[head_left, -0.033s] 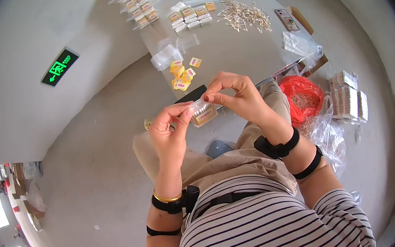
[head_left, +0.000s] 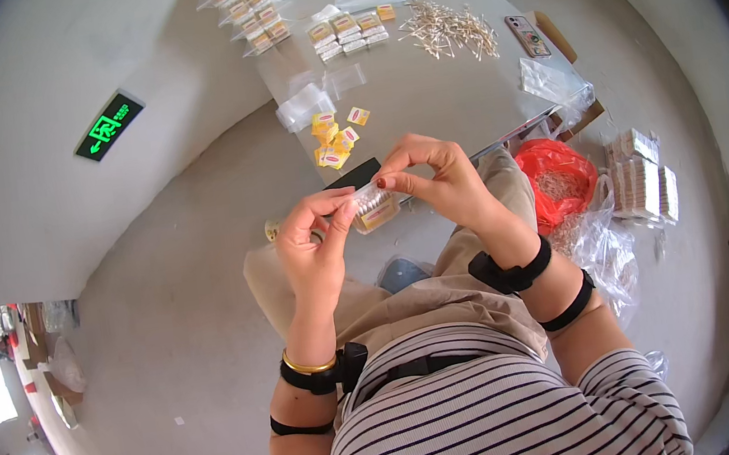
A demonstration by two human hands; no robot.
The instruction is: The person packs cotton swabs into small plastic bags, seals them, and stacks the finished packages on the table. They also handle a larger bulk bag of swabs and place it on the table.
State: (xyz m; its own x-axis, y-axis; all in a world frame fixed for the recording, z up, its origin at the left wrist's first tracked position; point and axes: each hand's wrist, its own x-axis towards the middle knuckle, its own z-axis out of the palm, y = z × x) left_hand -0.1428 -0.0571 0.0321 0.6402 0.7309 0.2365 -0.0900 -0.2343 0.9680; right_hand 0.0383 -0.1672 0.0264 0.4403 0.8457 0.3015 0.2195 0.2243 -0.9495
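Striped fabric, black on white, covers the person's chest at the lower edge of the view, with tan trousers over the lap just beyond it. Both forearms rise from there, each wearing black bands, the left one also a gold bangle. The left hand point(head_left: 317, 247) is curled, its thumb and fingertips pinched on the near end of a small clear plastic bag point(head_left: 373, 205) that holds pale contents and a yellow-orange label. The right hand point(head_left: 440, 177) is likewise closed in a pinch, thumb and forefinger gripping the bag's upper edge, the other fingers arched above it. The bag sits between the two hands, held in the air above the knees and just short of the table edge. To the right of the knees lies a red plastic bag point(head_left: 558, 176), with crumpled clear plastic beside it and stacks of filled packets point(head_left: 640, 175) farther right on the floor. Beyond the hands, on the grey table point(head_left: 421, 93), lies a cluster of small yellow labels point(head_left: 334, 140), then empty clear bags point(head_left: 306, 105). Farther off are rows of finished packets point(head_left: 348, 31), a heap of thin pale sticks point(head_left: 450, 31) and a phone point(head_left: 526, 33) near the right edge.
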